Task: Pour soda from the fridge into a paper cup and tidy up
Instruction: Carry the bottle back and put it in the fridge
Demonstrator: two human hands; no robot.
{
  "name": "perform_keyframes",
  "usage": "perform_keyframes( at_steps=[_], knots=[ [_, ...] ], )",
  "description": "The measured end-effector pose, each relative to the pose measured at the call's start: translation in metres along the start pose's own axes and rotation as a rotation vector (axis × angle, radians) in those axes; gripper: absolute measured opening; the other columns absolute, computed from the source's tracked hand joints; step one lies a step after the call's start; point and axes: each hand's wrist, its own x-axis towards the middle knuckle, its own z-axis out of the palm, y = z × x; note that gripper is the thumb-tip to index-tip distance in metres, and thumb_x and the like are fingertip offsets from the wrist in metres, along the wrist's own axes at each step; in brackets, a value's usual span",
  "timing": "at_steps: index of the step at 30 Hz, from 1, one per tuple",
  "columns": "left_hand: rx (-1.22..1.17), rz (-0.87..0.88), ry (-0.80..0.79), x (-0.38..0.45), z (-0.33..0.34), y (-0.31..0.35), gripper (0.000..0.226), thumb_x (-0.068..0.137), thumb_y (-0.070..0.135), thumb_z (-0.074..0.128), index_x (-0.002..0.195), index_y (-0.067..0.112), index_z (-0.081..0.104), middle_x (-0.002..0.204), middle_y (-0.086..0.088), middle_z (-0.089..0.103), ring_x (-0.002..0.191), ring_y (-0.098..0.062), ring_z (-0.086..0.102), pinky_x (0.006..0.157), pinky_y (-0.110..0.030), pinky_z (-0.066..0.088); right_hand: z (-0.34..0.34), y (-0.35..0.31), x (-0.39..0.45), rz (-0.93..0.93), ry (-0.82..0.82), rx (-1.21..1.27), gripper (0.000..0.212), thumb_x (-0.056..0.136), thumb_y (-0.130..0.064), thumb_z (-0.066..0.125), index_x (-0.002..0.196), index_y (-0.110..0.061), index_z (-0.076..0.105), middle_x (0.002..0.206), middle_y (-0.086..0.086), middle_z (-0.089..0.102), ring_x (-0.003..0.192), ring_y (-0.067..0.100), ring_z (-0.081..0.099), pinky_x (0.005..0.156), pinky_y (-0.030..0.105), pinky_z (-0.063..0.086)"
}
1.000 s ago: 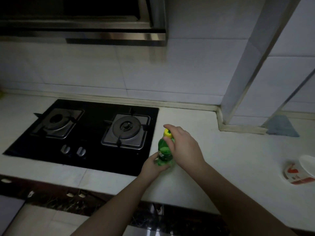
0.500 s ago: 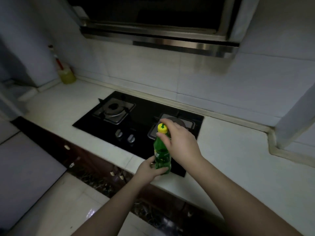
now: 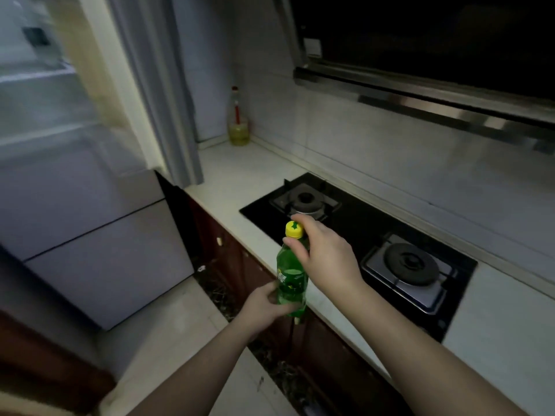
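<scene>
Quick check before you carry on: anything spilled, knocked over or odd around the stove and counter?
No spill or damage shows. The green soda bottle is upright, yellow cap on, left hand round its base, right hand at the cap. The fridge door stands open, blurred. The oil bottle stands upright.

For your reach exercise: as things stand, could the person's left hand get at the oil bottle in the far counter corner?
Probably not yet. The left hand grips the green soda bottle, and the oil bottle stands well beyond it, though the counter between looks free.
</scene>
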Motion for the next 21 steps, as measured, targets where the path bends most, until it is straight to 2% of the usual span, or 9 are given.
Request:
perform_keyframes(
  at_steps=[2,5,7,11,16,21],
  knots=[
    [-0.008,0.001,0.041,-0.005,-0.029,-0.003,0.049,0.071,0.021,0.086,0.116,0.017,0.066,0.101,0.005,0.075,0.093,-0.007,0.07,0.078,-0.018,0.054,0.014,-0.023,0.013,-0.032,-0.011,0.017,0.044,0.093,-0.05,0.048,0.132,-0.028,0.045,0.121,-0.006,0.06,0.105,0.017,0.058,0.081,0.036,0.049],
    [-0.01,-0.003,0.085,-0.012,-0.075,-0.011,0.057,0.066,0.031,0.088,0.118,0.021,0.066,0.102,0.006,0.075,0.096,-0.01,0.07,0.09,-0.033,0.055,0.038,-0.059,0.032,-0.082,-0.039,0.037,0.043,0.093,-0.05,0.048,0.131,-0.029,0.045,0.116,-0.007,0.061,0.1,0.015,0.059,0.078,0.034,0.049],
    [-0.015,-0.01,0.11,-0.016,-0.095,-0.014,0.056,0.067,0.03,0.087,0.118,0.022,0.066,0.102,0.006,0.075,0.096,-0.011,0.07,0.092,-0.039,0.055,0.05,-0.075,0.04,-0.108,-0.041,0.044,0.042,0.093,-0.05,0.048,0.129,-0.03,0.046,0.114,-0.008,0.061,0.095,0.014,0.06,0.072,0.031,0.046],
    [-0.026,-0.015,0.213,-0.032,-0.148,-0.019,0.05,0.068,0.028,0.087,0.114,0.025,0.068,0.1,0.008,0.075,0.092,-0.007,0.07,0.087,-0.036,0.058,0.078,-0.12,0.059,-0.173,-0.065,0.076,0.042,0.093,-0.05,0.049,0.13,-0.029,0.046,0.112,-0.007,0.061,0.09,0.013,0.059,0.067,0.027,0.04],
    [-0.049,-0.028,0.322,-0.047,-0.204,-0.028,0.054,0.065,0.03,0.089,0.114,0.024,0.068,0.098,0.008,0.075,0.091,-0.009,0.071,0.085,-0.036,0.058,0.108,-0.167,0.08,-0.237,-0.109,0.122,0.043,0.094,-0.047,0.049,0.132,-0.029,0.043,0.118,-0.006,0.061,0.1,0.017,0.059,0.076,0.032,0.047],
    [-0.078,-0.027,0.427,-0.054,-0.239,-0.034,0.038,0.071,0.018,0.086,0.106,0.023,0.071,0.095,0.004,0.074,0.083,-0.004,0.07,0.074,-0.027,0.059,0.132,-0.196,0.096,-0.324,-0.16,0.144,0.042,0.094,-0.043,0.051,0.133,-0.03,0.042,0.118,-0.004,0.06,0.102,0.018,0.058,0.08,0.038,0.05]
  ],
)
